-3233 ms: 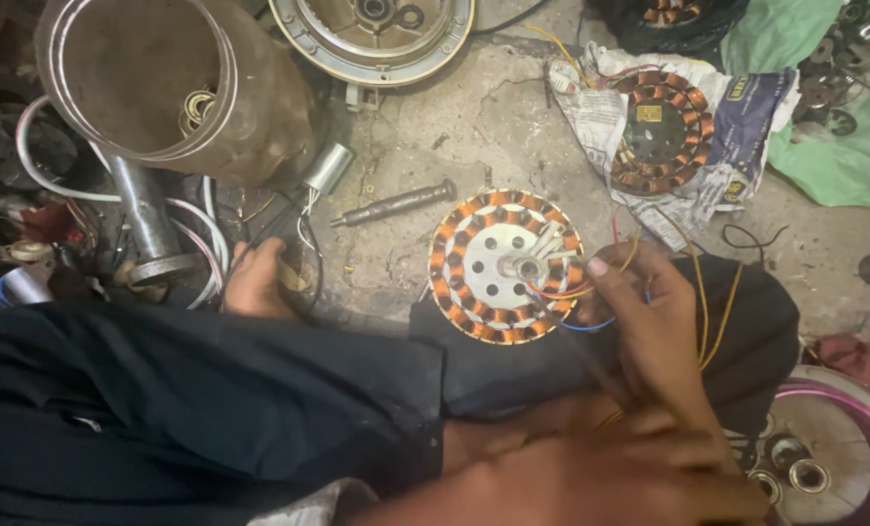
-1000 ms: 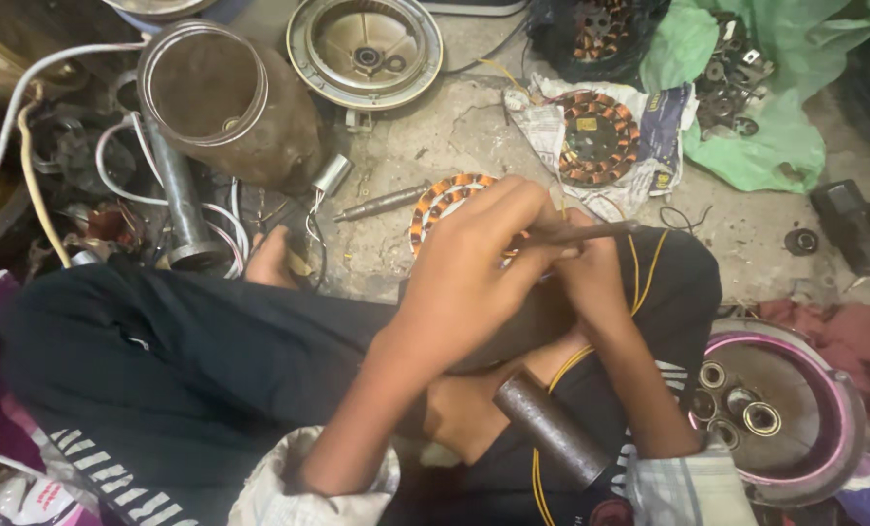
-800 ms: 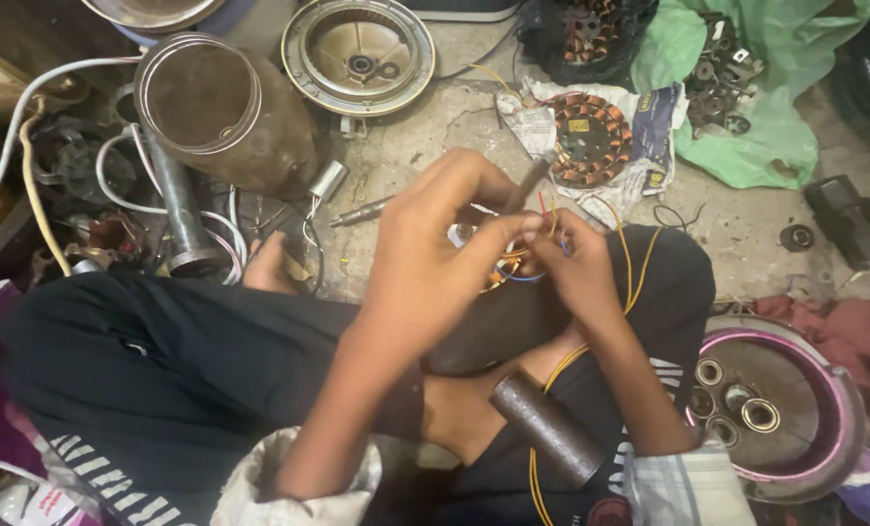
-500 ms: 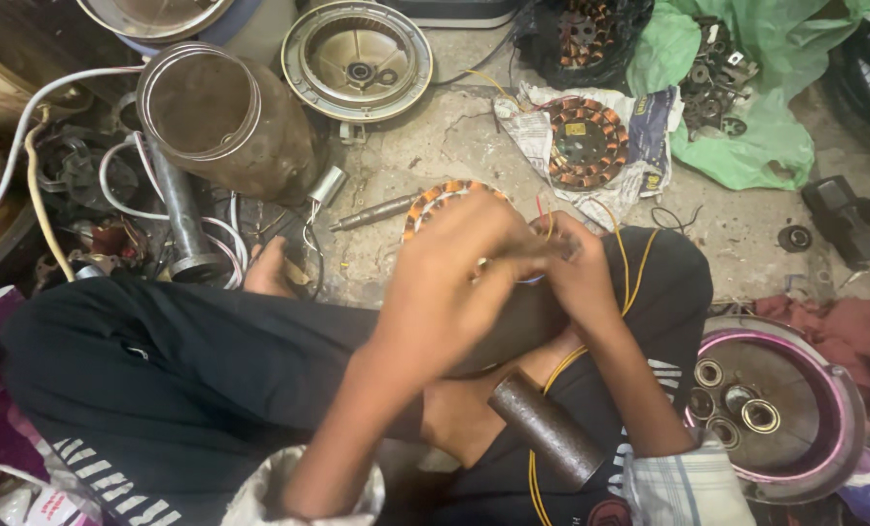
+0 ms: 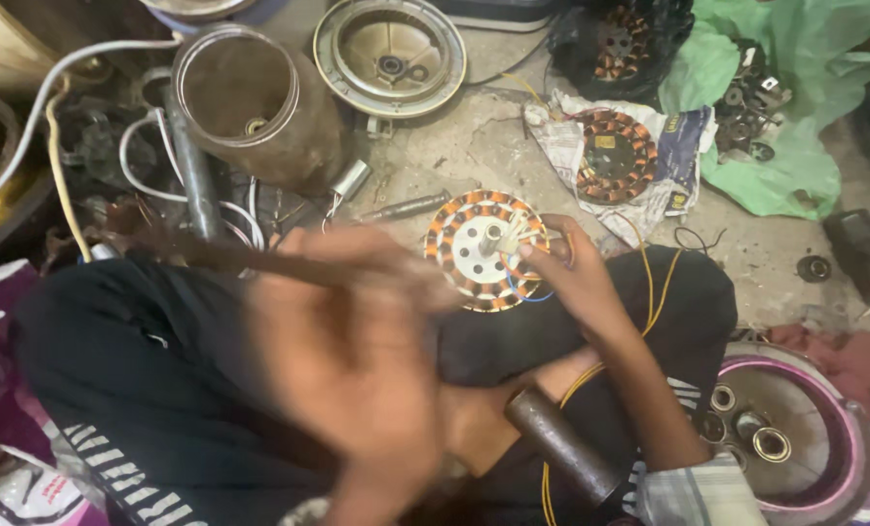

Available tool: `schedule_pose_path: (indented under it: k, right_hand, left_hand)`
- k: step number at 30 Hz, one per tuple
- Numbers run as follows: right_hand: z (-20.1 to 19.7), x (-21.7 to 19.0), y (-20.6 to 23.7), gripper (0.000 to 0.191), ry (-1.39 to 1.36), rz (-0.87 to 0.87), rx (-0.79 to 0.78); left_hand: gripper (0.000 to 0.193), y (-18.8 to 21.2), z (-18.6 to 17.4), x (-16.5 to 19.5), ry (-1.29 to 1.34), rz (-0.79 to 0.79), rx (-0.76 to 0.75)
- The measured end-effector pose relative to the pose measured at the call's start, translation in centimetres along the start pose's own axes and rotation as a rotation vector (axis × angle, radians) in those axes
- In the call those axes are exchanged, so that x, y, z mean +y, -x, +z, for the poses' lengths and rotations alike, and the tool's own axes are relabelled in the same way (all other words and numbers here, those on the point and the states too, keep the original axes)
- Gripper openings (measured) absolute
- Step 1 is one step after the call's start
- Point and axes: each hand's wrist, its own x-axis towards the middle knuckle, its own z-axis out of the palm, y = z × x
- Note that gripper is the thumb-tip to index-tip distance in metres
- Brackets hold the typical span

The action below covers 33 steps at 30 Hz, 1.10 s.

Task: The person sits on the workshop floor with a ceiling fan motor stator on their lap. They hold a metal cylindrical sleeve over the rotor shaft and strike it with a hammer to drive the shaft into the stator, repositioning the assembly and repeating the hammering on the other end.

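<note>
On our lap, against the dark trousers, rests the motor winding point(image 5: 486, 249): a flat ring of copper coils around a pale metal hub with a short shaft. We judge it heavy, rigid, its wires delicate; best held by the outer rim. Right hand point(image 5: 569, 278) pinches the lead wires point(image 5: 522, 234). Left hand point(image 5: 352, 346) is blurred; grip unclear.

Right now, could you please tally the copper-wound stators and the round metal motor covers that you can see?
Copper-wound stators: 3 (by the right hand, on the newspaper, in the black bag)
Round metal motor covers: 2 (top, pink-rimmed)
Total: 5
</note>
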Motion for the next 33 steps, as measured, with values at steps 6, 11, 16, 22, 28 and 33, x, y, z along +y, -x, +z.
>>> schedule_pose_path:
  k: [6, 11, 16, 22, 28, 33]
  right_hand:
    - [-0.1, 0.2, 0.0, 0.049, -0.062, 0.024, -0.033]
    - [0.0, -0.2, 0.1, 0.049, -0.017, 0.094, 0.015]
    - [0.2, -0.2, 0.1, 0.045, -0.061, 0.036, -0.005]
    - [0.4, -0.3, 0.2, 0.045, -0.084, 0.032, 0.019]
    - [0.2, -0.1, 0.4, 0.047, -0.069, -0.009, -0.001]
    - [-0.1, 0.5, 0.4, 0.05, -0.016, -0.012, 0.041]
  left_hand:
    - [0.015, -9.7, -3.8, -2.2, -0.344, -0.457, -0.237]
    - [0.028, -5.6, -7.6, -15.9, -0.768, -0.473, -0.404]
    - [0.033, -4.3, -10.0, -19.7, -0.508, -0.768, -0.396]
    - [0.039, -4.4, -8.2, -17.5, -0.24, -1.039, -0.393]
    - [0.042, -4.4, -8.4, -17.8, -0.213, -1.033, -0.387]
    - [0.042, -4.3, -8.1, -17.5, -0.179, -1.015, -0.394]
